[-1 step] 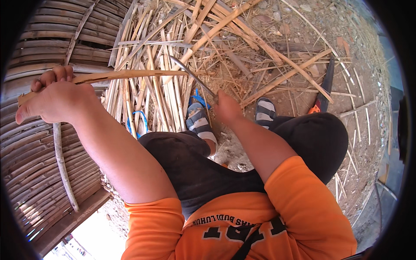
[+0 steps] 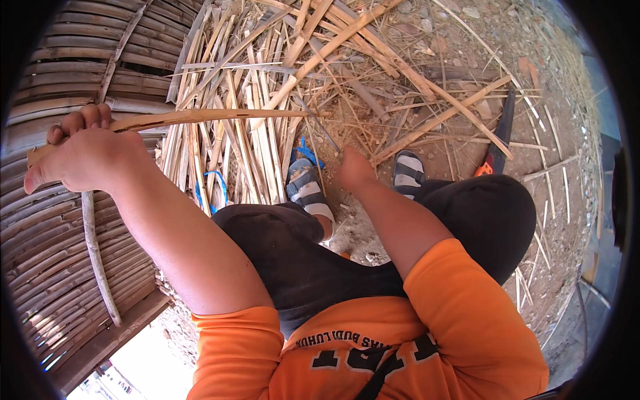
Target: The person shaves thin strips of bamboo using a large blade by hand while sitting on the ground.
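My left hand (image 2: 93, 150) is wrapped round the near end of a long bamboo strip (image 2: 200, 116), out at the left. The strip runs rightward, roughly level, over a pile of split bamboo. A narrow, curved knife (image 2: 320, 125) is in my closed right hand (image 2: 355, 170), in front of my feet. Its thin blade slants up and left from the fist and crosses the strip close to its far right end. The knife's handle is hidden in my fingers, and the blade's outline is faint.
Split bamboo strips (image 2: 250, 160) lie heaped beyond my left foot, with blue cord (image 2: 307, 151) beside it. Longer strips (image 2: 437, 123) cross on the dirt ahead. A saw (image 2: 501, 133) with an orange-and-black handle lies at the right. A bamboo slat panel (image 2: 67, 260) stands along the left.
My right hand has shifted slightly right and down, bringing the knife blade along to the strip's right end. My left hand keeps its grip on the bamboo strip, nearly in place.
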The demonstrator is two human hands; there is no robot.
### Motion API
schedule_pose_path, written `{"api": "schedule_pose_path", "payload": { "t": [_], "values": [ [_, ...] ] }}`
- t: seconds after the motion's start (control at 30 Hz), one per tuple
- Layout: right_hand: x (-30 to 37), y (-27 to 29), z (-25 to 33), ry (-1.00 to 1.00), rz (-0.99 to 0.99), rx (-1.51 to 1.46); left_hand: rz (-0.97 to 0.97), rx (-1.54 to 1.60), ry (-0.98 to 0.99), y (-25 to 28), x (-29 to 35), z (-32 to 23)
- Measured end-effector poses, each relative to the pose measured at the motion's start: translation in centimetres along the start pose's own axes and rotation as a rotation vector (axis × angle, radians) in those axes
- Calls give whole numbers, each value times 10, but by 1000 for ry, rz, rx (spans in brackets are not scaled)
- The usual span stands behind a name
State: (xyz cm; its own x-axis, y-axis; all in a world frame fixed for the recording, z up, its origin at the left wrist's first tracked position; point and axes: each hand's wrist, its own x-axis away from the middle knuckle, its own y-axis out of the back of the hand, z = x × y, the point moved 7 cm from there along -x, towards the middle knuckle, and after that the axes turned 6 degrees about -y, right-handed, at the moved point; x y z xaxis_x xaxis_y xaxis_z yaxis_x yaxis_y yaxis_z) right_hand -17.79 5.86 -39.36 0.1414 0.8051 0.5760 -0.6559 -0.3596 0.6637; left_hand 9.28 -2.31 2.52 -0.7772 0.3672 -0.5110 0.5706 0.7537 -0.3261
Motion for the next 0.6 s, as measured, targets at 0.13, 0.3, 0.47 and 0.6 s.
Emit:
{"api": "schedule_pose_path", "payload": {
  "t": [0.13,0.3,0.47,0.6],
  "values": [
    [-28,-20,-47,-149,-7,14,-45,-28,0,4,-3,5],
    [-32,-21,-43,-79,67,-7,-5,13,13,-3,-12,10],
    [-27,-12,-38,-86,47,4,-10,-8,-15,2,-16,13],
    [-12,-7,-40,-159,4,-15,-102,-70,38,16,-19,25]
  ]
}}
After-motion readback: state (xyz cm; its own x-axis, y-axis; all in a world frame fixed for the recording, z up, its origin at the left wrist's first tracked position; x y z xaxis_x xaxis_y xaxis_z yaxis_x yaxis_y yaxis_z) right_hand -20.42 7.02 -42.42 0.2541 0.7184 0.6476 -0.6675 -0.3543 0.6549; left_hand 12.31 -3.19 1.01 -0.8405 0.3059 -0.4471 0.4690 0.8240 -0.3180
